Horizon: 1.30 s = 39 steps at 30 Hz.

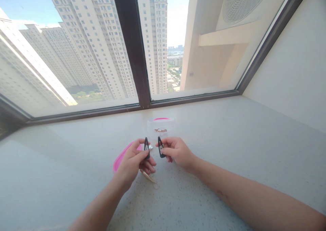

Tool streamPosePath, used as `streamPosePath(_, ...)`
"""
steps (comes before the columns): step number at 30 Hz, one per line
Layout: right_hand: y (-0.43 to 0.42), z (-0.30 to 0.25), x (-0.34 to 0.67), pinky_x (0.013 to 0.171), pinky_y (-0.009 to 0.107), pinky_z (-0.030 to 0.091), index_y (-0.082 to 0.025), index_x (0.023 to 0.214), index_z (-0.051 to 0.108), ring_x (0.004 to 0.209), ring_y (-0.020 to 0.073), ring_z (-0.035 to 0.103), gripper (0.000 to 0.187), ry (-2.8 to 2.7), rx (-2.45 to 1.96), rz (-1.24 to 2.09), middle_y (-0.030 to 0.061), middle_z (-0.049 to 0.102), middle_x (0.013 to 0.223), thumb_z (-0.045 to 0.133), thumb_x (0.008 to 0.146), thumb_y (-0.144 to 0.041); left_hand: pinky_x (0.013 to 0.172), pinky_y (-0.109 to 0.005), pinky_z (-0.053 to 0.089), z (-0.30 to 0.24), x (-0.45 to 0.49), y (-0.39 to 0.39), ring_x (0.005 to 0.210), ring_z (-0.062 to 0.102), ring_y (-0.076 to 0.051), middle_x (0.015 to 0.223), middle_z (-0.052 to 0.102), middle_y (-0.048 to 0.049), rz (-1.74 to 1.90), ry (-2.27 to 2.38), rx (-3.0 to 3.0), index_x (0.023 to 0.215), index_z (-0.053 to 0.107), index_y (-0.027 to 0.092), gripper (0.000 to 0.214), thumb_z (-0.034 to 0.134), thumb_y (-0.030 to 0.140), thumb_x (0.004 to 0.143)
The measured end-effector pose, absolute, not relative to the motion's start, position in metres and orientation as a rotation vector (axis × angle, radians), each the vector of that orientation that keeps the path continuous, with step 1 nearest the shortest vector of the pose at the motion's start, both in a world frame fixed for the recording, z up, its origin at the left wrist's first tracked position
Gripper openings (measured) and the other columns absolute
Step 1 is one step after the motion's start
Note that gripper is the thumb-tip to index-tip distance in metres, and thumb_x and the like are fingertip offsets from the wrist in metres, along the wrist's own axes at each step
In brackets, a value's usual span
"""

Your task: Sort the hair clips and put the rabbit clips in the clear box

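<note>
Black hair clips (pixel 146 148), pink lid (pixel 122 156), speckled grey sill (pixel 203 129).

Left hand (pixel 133 163) raised, thumb and fingers pinched closed. Right hand (pixel 177 153) pinching likewise, just beside left, fingertips pointing toward it. Bare left forearm (pixel 99 207) and right forearm (pixel 241 190) angle inward from below.

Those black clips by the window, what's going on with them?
A person at a window ledge pinches a black snap hair clip in the left hand and a matching clip in the right hand, holding them side by side. Behind them sits a clear plastic box with something small inside. A pink lid lies under the left hand, near a gold hair clip on the speckled stone ledge.
</note>
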State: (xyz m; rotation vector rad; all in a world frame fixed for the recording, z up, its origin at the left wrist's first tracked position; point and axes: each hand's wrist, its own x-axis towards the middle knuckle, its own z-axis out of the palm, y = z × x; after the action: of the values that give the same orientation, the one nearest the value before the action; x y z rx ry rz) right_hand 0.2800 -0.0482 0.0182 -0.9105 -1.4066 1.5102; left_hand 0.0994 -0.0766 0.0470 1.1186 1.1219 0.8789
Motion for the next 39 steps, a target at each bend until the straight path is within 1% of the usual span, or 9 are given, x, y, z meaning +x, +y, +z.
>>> streamPosePath(7,-0.048,0.019,0.280,0.038,0.017,0.032,-0.014,0.088,0.070,0.038,0.0052,0.043,0.023,-1.426,-0.918,1.497,-0.0065,0.049,0.051,0.057,0.068,-0.013,0.039,-0.020,0.044,0.049,0.100,-0.078,0.044,0.064,-0.018,0.057,0.068,-0.0016,0.886,1.110,1.127,0.103,0.044,0.020,0.026,0.055,0.029,0.082)
streamPosePath(18,-0.049,0.020,0.282,0.038,0.017,0.032,-0.014,0.087,0.070,0.038,0.0048,0.041,0.024,-1.426,-0.932,1.499,-0.0076,0.046,0.048,0.057,0.067,-0.013,0.038,-0.021,0.044,0.050,0.101,-0.079,0.043,0.064,-0.019,0.056,0.068,-0.0020,0.926,1.098,1.110,0.105,0.044,0.020,0.030,0.057,0.030,0.080)
streamPosePath(21,-0.048,0.016,0.281,0.037,0.017,0.032,-0.014,0.088,0.069,0.037,0.0049,0.042,0.023,-1.405,-0.936,1.513,-0.0074,0.047,0.049,0.058,0.068,-0.014,0.039,-0.021,0.045,0.047,0.101,-0.078,0.043,0.064,-0.019,0.056,0.068,-0.0018,0.923,1.096,1.114,0.106,0.044,0.020,0.030,0.056,0.030,0.081)
streamPosePath(27,-0.044,0.006,0.277,0.035,0.018,0.036,-0.013,0.090,0.065,0.037,0.0071,0.048,0.023,-1.372,-0.883,1.630,-0.0056,0.053,0.054,0.061,0.068,-0.021,0.043,-0.021,0.045,0.042,0.103,-0.077,0.046,0.064,-0.016,0.061,0.069,-0.0019,0.920,1.080,1.141,0.109,0.043,0.020,0.031,0.054,0.035,0.084)
streamPosePath(32,-0.041,0.001,0.276,0.035,0.017,0.036,-0.013,0.090,0.064,0.036,0.0068,0.048,0.025,-1.376,-0.852,1.647,-0.0046,0.056,0.054,0.065,0.070,-0.027,0.040,-0.020,0.044,0.040,0.105,-0.076,0.045,0.064,-0.016,0.062,0.069,-0.0019,0.927,1.073,1.123,0.105,0.045,0.020,0.031,0.054,0.041,0.083)
streamPosePath(36,-0.039,-0.001,0.274,0.034,0.017,0.035,-0.012,0.081,0.062,0.034,0.0068,0.047,0.028,-1.401,-0.867,1.631,-0.0040,0.055,0.050,0.064,0.075,-0.039,0.035,-0.018,0.041,0.035,0.104,-0.073,0.039,0.062,-0.016,0.053,0.066,-0.0007,0.930,1.110,1.130,0.103,0.046,0.020,0.037,0.051,0.051,0.083)
streamPosePath(39,-0.038,-0.003,0.273,0.033,0.017,0.033,-0.012,0.073,0.059,0.034,0.0065,0.046,0.031,-1.435,-0.876,1.612,-0.0030,0.056,0.050,0.064,0.075,-0.043,0.032,-0.017,0.039,0.031,0.103,-0.071,0.036,0.061,-0.017,0.048,0.065,-0.0003,0.937,1.125,1.153,0.103,0.045,0.019,0.040,0.051,0.053,0.083)
